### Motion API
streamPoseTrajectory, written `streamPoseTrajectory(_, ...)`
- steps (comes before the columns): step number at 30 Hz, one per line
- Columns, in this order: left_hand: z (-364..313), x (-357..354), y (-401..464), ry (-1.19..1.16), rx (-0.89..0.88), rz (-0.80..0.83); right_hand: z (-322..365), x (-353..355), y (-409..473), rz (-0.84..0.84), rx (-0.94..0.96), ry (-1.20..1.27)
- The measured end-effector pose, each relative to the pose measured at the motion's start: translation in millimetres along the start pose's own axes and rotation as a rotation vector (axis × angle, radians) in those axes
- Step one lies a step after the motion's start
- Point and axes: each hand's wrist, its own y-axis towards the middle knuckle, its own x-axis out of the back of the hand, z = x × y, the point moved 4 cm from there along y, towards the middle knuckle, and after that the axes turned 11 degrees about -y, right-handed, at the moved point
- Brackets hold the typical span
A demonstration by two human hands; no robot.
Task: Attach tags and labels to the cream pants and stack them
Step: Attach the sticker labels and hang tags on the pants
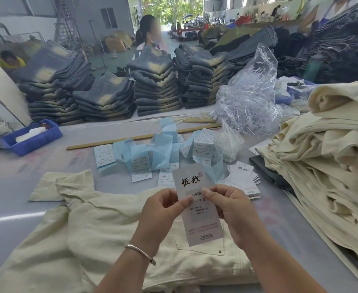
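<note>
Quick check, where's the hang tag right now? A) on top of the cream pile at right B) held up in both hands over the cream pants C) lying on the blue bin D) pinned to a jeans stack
B: the left hand and right hand both pinch the hang tag above the cream pants spread on the table.

white hang tag (197, 206) upright, over flat cream pants (102, 225)

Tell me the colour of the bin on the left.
Blue; the bin shows clearly in the head view, its only view.
</note>
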Motion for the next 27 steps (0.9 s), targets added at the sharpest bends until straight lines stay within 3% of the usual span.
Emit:
streamPoseTrajectory(3, 14, -6, -4, -0.31, 0.092, -0.02, -2, -1, -2, 0.015, 0.004, -0.093)
streamPoseTrajectory(11, 25, -19, -11, -0.704, 0.256, -0.035, -15, -8, -6, 0.194, -0.064, -0.085)
streamPoseTrajectory(15, 24, -23, -13, -0.617, 0.274, 0.072, -21, -4, -6, 0.176, -0.033, -0.129)
streamPoseTrajectory(18, 30, -25, -13, -0.52, 0.279, 0.045, -30, -3, -4, 0.167, -0.038, -0.155)
streamPoseTrajectory(23, 42, -23, -4, -0.627, 0.372, -0.057, -38, -6, 0, 0.196, -0.044, -0.115)
streamPoseTrajectory(27, 57, -26, 5, -0.642, 0.43, -0.017, -45, 0, 9, 0.155, -0.082, -0.094)
